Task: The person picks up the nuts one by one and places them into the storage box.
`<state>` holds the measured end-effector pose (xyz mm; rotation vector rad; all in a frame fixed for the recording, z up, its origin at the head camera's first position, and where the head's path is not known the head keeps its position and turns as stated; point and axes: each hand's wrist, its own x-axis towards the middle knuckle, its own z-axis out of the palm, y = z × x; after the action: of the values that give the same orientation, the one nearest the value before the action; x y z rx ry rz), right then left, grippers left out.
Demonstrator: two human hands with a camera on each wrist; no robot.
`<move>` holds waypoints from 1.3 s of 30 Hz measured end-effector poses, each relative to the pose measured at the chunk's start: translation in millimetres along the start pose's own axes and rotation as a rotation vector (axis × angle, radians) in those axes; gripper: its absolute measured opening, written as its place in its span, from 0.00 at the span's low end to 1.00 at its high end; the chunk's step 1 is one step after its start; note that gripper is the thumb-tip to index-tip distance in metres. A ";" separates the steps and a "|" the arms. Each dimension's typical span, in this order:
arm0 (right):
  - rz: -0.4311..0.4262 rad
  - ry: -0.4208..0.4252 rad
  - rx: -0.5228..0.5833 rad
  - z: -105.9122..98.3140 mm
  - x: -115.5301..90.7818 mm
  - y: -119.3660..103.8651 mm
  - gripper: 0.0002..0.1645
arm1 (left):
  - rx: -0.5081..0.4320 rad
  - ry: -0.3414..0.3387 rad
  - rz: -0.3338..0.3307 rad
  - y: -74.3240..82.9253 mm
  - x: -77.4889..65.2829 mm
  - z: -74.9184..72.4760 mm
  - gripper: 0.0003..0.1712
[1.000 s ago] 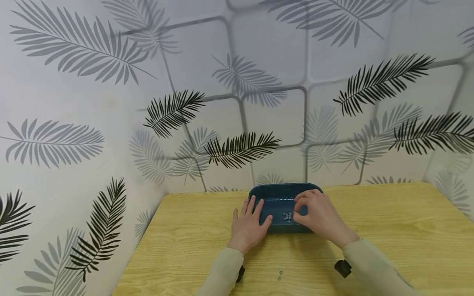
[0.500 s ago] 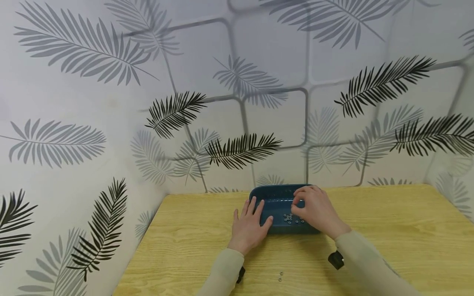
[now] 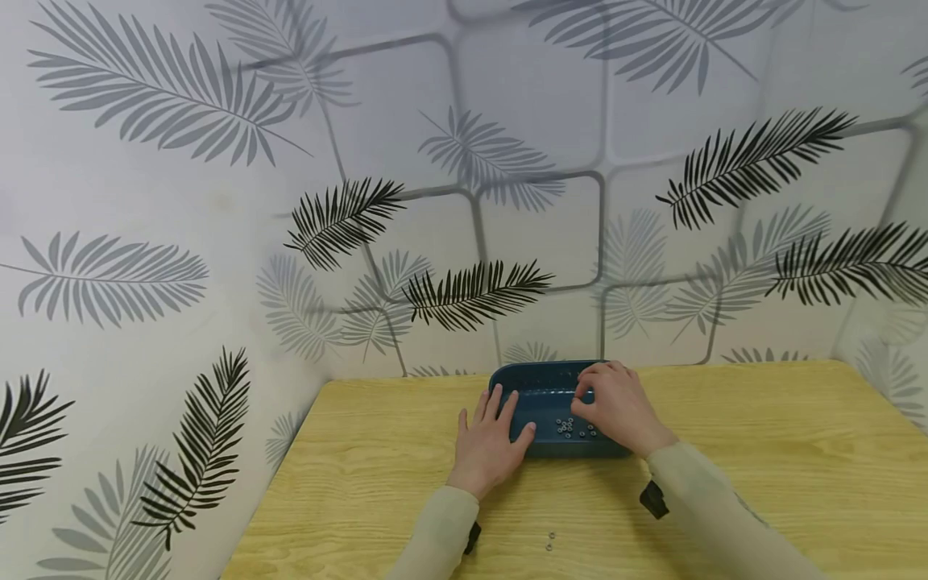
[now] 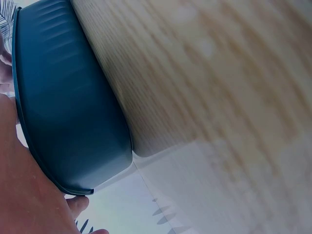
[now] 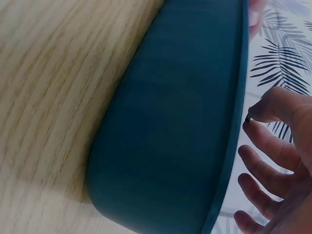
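Note:
A dark blue rectangular tray (image 3: 536,449) stands at the table's back edge in the head view. My left hand (image 3: 487,447) rests on its left front rim, fingers spread and fairly straight. Several small metal nuts (image 3: 565,428) lie on the tray floor, towards the front. Over the tray's right part, my right hand (image 3: 616,407) pinches a tiny dark nut (image 5: 248,118) between thumb and index finger; the other fingers are loosely bent. The right wrist view shows this pinch just beyond the tray's rim. Two more nuts (image 3: 550,541) lie on the table in front.
The wooden table (image 3: 348,475) extends to both sides and in front of the tray. A wall with printed leaves (image 3: 474,294) rises right behind it. Each wrist carries a small black camera (image 3: 654,499).
My right hand has shifted slightly left over the tray, still pinching. More nuts now show at the tray's right side. The left hand has stayed in place.

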<state>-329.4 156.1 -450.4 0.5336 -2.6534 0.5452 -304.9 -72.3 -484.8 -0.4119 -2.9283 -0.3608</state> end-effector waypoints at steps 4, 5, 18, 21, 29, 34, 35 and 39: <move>0.012 -0.028 -0.041 4.5 3.3 1.0 0.06 | 0.002 -0.006 -0.002 0.2 -0.1 -0.3 0.38; 0.012 -0.034 -0.046 5.6 4.0 0.8 0.06 | 0.003 -0.008 -0.002 0.3 -0.2 -0.4 0.38; 0.042 -0.130 -0.058 18.4 3.0 2.3 0.10 | -0.015 -0.022 -0.001 3.5 -3.6 0.7 0.38; 0.052 -0.154 -0.064 18.2 2.6 3.1 0.08 | -0.020 -0.017 0.001 3.5 -3.6 0.8 0.38; 0.054 -0.196 -0.052 11.8 -2.5 1.1 0.24 | -0.018 -0.011 0.001 2.6 -0.4 -0.8 0.38; 0.033 -0.184 -0.047 7.7 -9.5 -1.6 0.26 | -0.010 -0.012 0.001 1.5 0.8 -2.0 0.38; 0.031 -0.180 -0.049 7.1 -10.9 -2.2 0.26 | -0.006 -0.015 -0.001 1.1 1.0 -1.5 0.38; 0.028 -0.159 -0.043 5.0 -16.6 -4.7 0.25 | 0.005 -0.019 -0.006 0.3 1.1 0.4 0.39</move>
<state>-314.6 154.6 -460.4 0.5489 -2.8199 0.4697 -305.9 -71.6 -485.0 -0.4083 -2.9491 -0.3523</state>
